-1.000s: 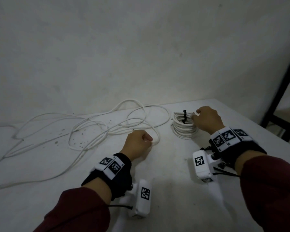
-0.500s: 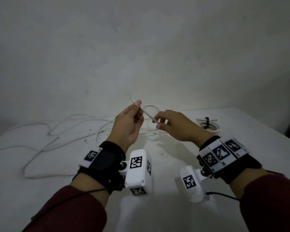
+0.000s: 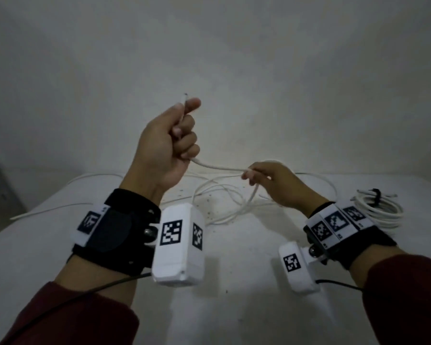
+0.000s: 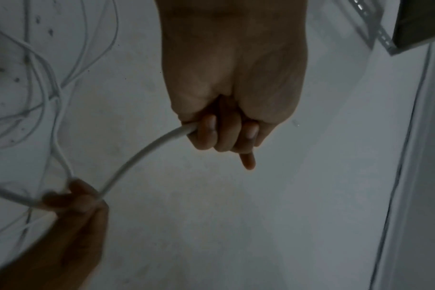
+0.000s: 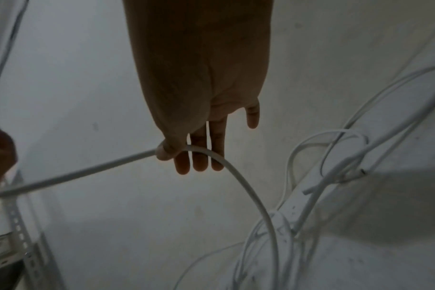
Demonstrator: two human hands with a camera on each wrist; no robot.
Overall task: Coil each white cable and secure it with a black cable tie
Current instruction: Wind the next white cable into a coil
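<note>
My left hand [image 3: 174, 138] is raised above the table, fist curled round the end of a loose white cable [image 3: 219, 167] whose tip sticks up past the thumb. In the left wrist view the left hand [image 4: 223, 133] has its fingers wrapped round the white cable [image 4: 142, 155]. My right hand [image 3: 266, 180] pinches the same cable a short span away. In the right wrist view the thumb of the right hand [image 5: 186, 155] presses the white cable [image 5: 87, 172] against the fingers. A coiled white cable [image 3: 381, 207] bound with a black cable tie [image 3: 375, 194] lies on the table at the right.
The rest of the loose cable sprawls in tangled loops [image 3: 224, 195] over the white table [image 3: 246, 282], which ends at a pale wall [image 3: 234, 70]. A perforated metal rack post [image 5: 20, 231] shows at the lower left of the right wrist view.
My left hand has lifted higher with the cable end and closed into a fist round it. My right hand has slid along the cable to the right, widening the span between the hands.
</note>
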